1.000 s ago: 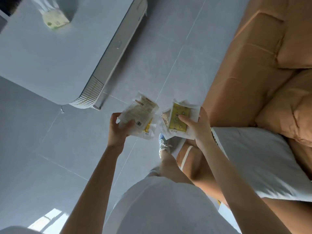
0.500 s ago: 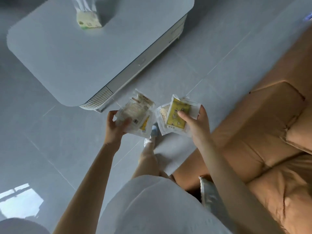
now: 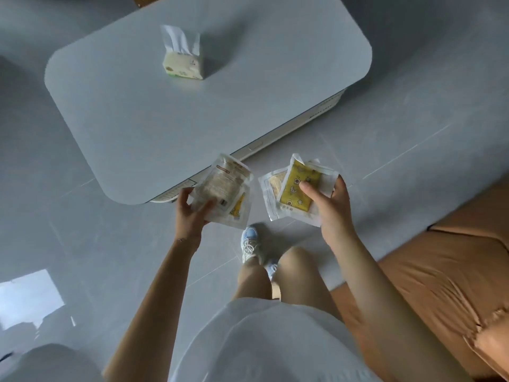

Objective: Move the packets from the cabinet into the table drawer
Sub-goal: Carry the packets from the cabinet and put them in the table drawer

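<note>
Beside the desk [image 3: 192, 111], above the floor, the left hand [image 3: 190, 216] pinched the left packets [image 3: 223, 183] between thumb and fingers, the right hand [image 3: 332, 210] likewise the right packets [image 3: 296, 188]; in my judgement one hand should take both stacks, freeing the other for the apparently closed drawer [image 3: 256, 146].

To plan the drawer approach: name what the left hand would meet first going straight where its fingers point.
Probably the table's front edge near its rounded corner, just beyond the left hand and its packets. Depth is unclear; it might pass above.
</note>
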`<state>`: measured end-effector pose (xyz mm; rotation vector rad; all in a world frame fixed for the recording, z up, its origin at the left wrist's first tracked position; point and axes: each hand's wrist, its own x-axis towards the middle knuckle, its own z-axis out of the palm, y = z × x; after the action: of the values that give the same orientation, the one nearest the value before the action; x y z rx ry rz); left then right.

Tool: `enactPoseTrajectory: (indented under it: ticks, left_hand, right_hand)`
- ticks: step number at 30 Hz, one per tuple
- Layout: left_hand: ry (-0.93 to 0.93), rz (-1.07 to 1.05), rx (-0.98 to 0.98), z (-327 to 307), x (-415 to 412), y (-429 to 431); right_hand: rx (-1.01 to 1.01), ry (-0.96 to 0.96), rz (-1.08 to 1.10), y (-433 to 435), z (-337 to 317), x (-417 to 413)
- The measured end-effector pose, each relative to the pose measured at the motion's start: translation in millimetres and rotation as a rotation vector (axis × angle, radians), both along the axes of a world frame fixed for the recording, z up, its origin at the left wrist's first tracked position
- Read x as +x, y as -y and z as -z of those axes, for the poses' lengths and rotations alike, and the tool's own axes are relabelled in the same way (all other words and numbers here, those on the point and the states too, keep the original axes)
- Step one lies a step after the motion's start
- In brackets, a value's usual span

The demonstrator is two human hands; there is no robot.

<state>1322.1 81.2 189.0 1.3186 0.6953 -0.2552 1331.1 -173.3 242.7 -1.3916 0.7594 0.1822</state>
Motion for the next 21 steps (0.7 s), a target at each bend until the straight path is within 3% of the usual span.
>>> enactPoseTrajectory:
  ticks: [11,21]
  left_hand:
    - [-0.074,-0.306,0.057,48.7,86.1,47.3]
    - [-0.137,-0.541,0.057,154.7,138.7,33.2]
  right_hand:
    - [-0.007,-0.026,-0.341,-0.4,50.6,158.4]
    - [0.009,-0.128,-0.356,-17.0,174.1,235.3]
